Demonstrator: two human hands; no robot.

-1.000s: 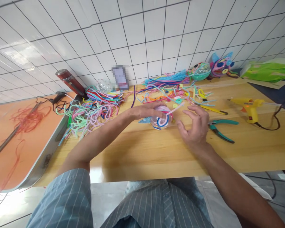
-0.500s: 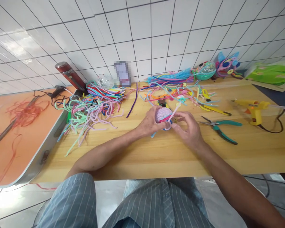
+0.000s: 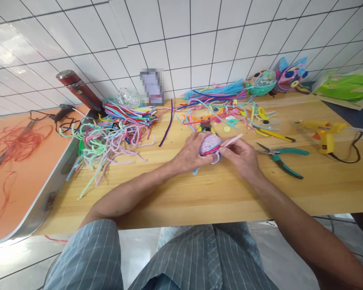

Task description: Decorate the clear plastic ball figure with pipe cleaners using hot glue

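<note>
My left hand [image 3: 190, 154] cups a small ball wrapped in pink pipe cleaner [image 3: 209, 144] just above the wooden table [image 3: 224, 189]. A blue strand hangs under the ball. My right hand [image 3: 241, 156] pinches the loose pink pipe cleaner end [image 3: 232, 140] that sticks out to the right of the ball. Both hands touch the ball from opposite sides.
Green-handled pliers [image 3: 280, 158] lie right of my hands, a yellow glue gun [image 3: 322, 133] farther right. A heap of coloured pipe cleaners [image 3: 115, 133] covers the left back; more lie behind the ball [image 3: 224, 110]. A red flask [image 3: 78, 90], finished decorated balls [image 3: 275, 80] and an orange table [image 3: 15, 169] are around.
My right hand closed from spread fingers onto the pink strand. The ball turned, hiding its blue-and-white ring face, and both hands drew together around it.
</note>
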